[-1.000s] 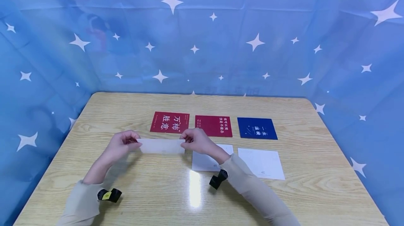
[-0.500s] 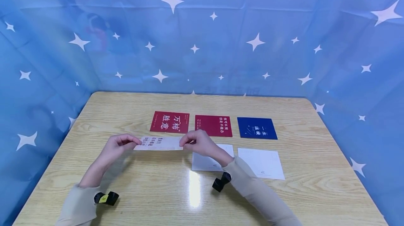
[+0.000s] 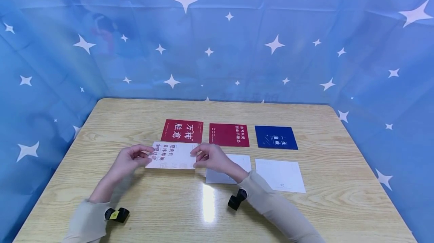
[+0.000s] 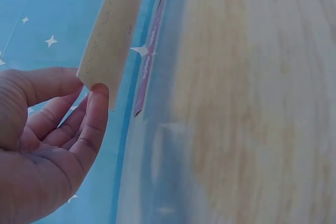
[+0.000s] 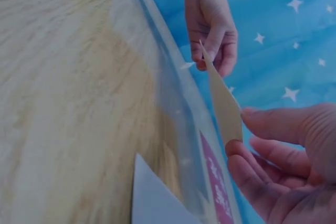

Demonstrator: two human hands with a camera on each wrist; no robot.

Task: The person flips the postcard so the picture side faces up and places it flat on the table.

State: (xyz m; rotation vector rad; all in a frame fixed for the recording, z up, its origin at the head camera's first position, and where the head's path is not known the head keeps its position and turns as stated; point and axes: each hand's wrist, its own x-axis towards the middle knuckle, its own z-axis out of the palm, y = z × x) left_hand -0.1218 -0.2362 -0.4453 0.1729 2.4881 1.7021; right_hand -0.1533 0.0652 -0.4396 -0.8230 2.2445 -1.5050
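Observation:
A white card (image 3: pixel 178 155) with dark printed characters is held up over the table, its printed face turned to the head camera. My left hand (image 3: pixel 130 160) pinches its left end between thumb and fingers. At the right end, my right hand (image 3: pixel 213 158) grips it the same way. The left wrist view shows the card (image 4: pixel 113 40) between thumb and fingertips of the left hand (image 4: pixel 50 129). From the right wrist, the card (image 5: pixel 224 103) appears nearly edge-on, slightly bowed, with the left hand (image 5: pixel 212 27) at its far end and the right hand (image 5: pixel 286 156) at the near one.
Behind the held card lie a red card (image 3: pixel 183 130), a crimson card (image 3: pixel 229 135) and a blue card (image 3: pixel 276 137) in a row. Two white cards lie nearer, one (image 3: pixel 220 177) partly under the right arm, the other (image 3: pixel 280 175) beside it. A starry blue cloth (image 3: pixel 217 66) hangs behind the table (image 3: pixel 162 213).
The held card has turned in both hands: a blank face showed first, then the printed side at a shallow angle, and now that side is more fully visible.

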